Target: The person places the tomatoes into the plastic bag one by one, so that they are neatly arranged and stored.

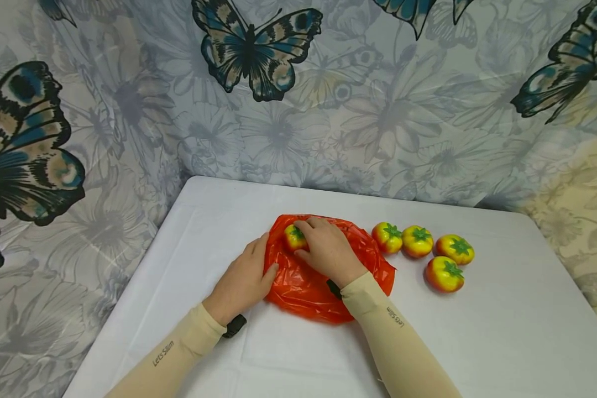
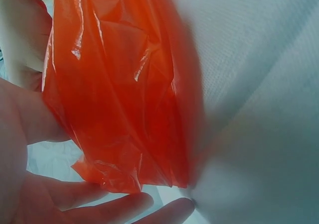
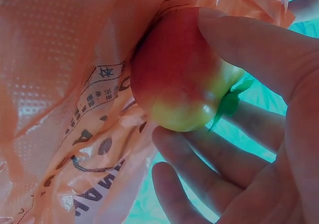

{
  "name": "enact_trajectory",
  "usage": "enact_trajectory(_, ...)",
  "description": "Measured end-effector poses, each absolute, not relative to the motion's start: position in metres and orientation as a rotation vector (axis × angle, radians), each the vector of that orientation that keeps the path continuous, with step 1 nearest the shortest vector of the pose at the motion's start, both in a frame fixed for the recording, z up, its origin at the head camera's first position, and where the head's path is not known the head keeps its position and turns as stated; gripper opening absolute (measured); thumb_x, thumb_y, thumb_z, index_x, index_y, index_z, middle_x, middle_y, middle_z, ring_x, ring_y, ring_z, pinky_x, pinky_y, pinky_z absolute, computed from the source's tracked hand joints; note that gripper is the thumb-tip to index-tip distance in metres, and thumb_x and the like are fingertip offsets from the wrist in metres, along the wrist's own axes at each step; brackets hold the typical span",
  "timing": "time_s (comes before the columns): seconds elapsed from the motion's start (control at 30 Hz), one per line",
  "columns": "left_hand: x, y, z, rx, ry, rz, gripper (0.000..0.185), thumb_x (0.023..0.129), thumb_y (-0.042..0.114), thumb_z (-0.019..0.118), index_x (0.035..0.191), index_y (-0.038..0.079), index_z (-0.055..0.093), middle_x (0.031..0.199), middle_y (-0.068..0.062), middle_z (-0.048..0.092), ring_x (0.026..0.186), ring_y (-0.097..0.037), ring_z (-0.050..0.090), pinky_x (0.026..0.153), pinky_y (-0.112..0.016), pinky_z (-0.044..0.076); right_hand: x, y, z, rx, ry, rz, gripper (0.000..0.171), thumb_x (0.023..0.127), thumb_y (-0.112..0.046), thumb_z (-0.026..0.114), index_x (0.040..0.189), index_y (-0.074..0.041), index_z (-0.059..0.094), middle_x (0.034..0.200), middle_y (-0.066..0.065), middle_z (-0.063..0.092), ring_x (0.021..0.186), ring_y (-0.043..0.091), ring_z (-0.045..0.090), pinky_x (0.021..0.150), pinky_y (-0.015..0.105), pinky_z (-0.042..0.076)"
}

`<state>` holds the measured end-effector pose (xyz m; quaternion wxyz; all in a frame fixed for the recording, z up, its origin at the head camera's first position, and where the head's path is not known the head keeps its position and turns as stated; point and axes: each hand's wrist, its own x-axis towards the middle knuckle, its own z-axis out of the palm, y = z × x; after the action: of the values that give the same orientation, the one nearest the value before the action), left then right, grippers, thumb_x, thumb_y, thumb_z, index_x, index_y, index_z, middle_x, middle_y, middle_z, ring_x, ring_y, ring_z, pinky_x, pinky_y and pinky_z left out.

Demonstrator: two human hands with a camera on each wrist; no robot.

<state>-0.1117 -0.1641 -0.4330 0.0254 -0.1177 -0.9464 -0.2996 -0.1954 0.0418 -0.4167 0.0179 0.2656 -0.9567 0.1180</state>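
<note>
A red plastic bag (image 1: 303, 296) lies spread on the table in the head view, its mouth facing up. My right hand (image 1: 325, 249) grips a red-and-yellow tomato-like fruit (image 1: 293, 236) with a green leafy top over the bag's mouth. In the right wrist view, thumb and fingertips bracket that fruit (image 3: 174, 74), close against printed bag plastic (image 3: 94, 114). At the bag's left side my left hand (image 1: 244, 279) holds its edge. The left wrist view has the thumb running behind the red plastic (image 2: 119, 84) and the fingers (image 2: 109, 206) extended below it.
Several similar fruits, including one nearest the front (image 1: 444, 275), sit right of the bag. A white cloth covers the table (image 1: 502, 320). Butterfly-patterned fabric (image 1: 288, 138) hangs behind and along the sides. Dark straps, one at the left wrist (image 1: 235, 326), show below the sleeves.
</note>
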Motion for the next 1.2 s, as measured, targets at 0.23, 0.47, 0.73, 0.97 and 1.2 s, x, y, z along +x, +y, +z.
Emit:
enact_trajectory(0.23,-0.111,-0.162,-0.433,-0.366,-2.921,-0.912,0.074,0.107,0.025,0.066,0.166,-0.005,0.032,0.158,-0.028,0.053,0.134,-0.043,0.065,0.112,-0.055,0.056,-0.195,0.044,-0.415,0.821,-2.988,0.366,0.067,0.092,-0.034,0.087,0.151,-0.012,0.061,0.141,0.011,0.068,0.13,0.032,0.066,0.115,0.053,0.055)
enact_trajectory(0.47,-0.113,-0.154,-0.432,-0.379,-2.936,-0.948,0.076,0.107,0.026,0.066,0.167,-0.005,0.03,0.158,-0.028,0.052,0.134,-0.043,0.065,0.111,-0.057,0.056,-0.186,0.062,-0.399,0.783,-2.959,0.414,0.073,0.092,-0.038,0.088,0.154,-0.015,0.059,0.143,0.011,0.068,0.132,0.033,0.066,0.113,0.053,0.056)
enact_trajectory(0.73,-0.108,-0.162,-0.432,-0.312,-2.97,-0.951,0.079,0.107,0.027,0.065,0.167,-0.006,0.027,0.162,-0.03,0.047,0.141,-0.047,0.059,0.113,-0.061,0.053,-0.164,0.11,-0.379,0.634,-2.942,0.4,0.066,0.094,-0.039,0.086,0.149,-0.012,0.063,0.136,0.014,0.069,0.124,0.037,0.065,0.107,0.057,0.056)
enact_trajectory(0.97,-0.105,-0.164,-0.433,-0.301,-2.987,-0.943,0.08,0.107,0.027,0.064,0.168,-0.007,0.025,0.163,-0.031,0.045,0.141,-0.049,0.059,0.112,-0.063,0.053,-0.136,0.196,-0.382,0.405,-2.911,0.274,0.058,0.093,-0.03,0.085,0.141,-0.003,0.067,0.132,0.023,0.068,0.12,0.045,0.065,0.102,0.064,0.056)
enact_trajectory(1.2,-0.106,-0.156,-0.433,-0.342,-2.969,-0.957,0.08,0.107,0.026,0.065,0.168,-0.007,0.025,0.163,-0.03,0.046,0.142,-0.048,0.059,0.113,-0.062,0.053,-0.112,0.266,-0.394,0.126,-2.945,0.257,0.062,0.095,-0.034,0.081,0.143,0.002,0.063,0.132,0.037,0.061,0.114,0.057,0.061,0.093,0.073,0.053)
